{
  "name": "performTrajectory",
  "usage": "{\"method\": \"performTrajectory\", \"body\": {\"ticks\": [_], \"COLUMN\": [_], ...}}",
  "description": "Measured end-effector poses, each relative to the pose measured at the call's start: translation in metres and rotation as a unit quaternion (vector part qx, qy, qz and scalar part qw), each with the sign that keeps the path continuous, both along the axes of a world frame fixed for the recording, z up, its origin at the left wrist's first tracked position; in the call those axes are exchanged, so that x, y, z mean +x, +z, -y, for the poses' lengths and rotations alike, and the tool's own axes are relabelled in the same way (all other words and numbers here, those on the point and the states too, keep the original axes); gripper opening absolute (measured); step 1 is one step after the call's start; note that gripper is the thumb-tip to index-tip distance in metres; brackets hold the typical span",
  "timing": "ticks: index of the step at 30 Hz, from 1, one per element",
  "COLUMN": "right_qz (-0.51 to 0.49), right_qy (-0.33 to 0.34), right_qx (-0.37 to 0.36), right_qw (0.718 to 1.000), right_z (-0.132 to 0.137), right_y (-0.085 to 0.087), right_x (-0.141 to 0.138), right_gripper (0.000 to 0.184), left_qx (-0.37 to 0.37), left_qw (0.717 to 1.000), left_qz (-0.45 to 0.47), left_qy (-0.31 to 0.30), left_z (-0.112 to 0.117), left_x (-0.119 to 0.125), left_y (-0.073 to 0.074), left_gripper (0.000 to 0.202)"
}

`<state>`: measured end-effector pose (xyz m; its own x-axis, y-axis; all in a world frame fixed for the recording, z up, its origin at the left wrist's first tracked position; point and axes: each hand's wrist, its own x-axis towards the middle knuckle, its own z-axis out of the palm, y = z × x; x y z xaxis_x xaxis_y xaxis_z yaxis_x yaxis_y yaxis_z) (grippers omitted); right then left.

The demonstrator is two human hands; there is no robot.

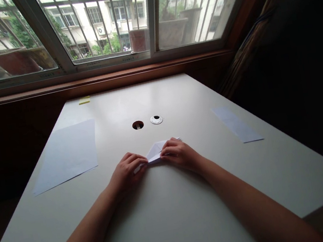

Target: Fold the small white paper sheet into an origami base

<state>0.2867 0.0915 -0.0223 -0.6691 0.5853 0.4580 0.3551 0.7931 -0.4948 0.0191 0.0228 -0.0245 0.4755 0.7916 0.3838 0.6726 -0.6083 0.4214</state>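
Observation:
A small folded piece of white paper [154,151] lies on the white table [173,200], a little past the middle. My left hand [126,172] has its fingers curled and pinches the paper's left end. On the paper's right end rests my right hand [177,153], fingers bent and pressed down on the fold. Both hands hide the paper's ends; only a pointed middle flap shows between them.
A full white sheet [66,155] lies at the left, a narrow paper strip [236,124] at the right. A cable hole [138,125] and its loose cap [156,119] sit beyond the hands. A yellow sticky pad [84,100] is near the far edge, under the window.

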Motion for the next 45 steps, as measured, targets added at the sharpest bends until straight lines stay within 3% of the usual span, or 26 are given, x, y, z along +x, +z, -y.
{"method": "performTrajectory", "body": {"ticks": [7,13,20,27,32,36,45], "right_qz": [0.011,0.017,0.067,0.098,0.105,0.107,0.104], "right_qy": [0.032,-0.008,-0.078,-0.057,-0.040,-0.025,-0.007], "right_qx": [0.011,-0.027,-0.079,-0.116,-0.121,-0.122,-0.108], "right_qw": [0.999,0.999,0.992,0.987,0.986,0.986,0.989], "right_z": [0.007,0.007,0.010,0.009,0.008,0.008,0.008], "right_y": [-0.004,-0.003,0.000,0.007,0.009,0.007,0.005], "right_x": [-0.010,-0.012,-0.013,-0.008,-0.006,-0.004,-0.009], "right_gripper": [0.013,0.011,0.013,0.008,0.008,0.010,0.010], "left_qx": [0.001,-0.053,-0.037,-0.027,-0.012,0.007,-0.009], "left_qw": [1.000,0.998,0.996,0.985,0.986,0.988,0.999], "left_qz": [0.003,0.033,0.042,0.035,-0.006,-0.008,0.000], "left_qy": [0.002,0.010,-0.073,-0.167,-0.165,-0.153,-0.039], "left_z": [0.000,0.001,0.000,0.005,0.009,0.010,0.014], "left_x": [0.000,-0.001,0.001,0.005,0.009,0.014,0.025], "left_y": [-0.004,-0.004,0.001,0.005,0.005,0.003,0.004], "left_gripper": [0.014,0.014,0.009,0.019,0.029,0.019,0.015]}}
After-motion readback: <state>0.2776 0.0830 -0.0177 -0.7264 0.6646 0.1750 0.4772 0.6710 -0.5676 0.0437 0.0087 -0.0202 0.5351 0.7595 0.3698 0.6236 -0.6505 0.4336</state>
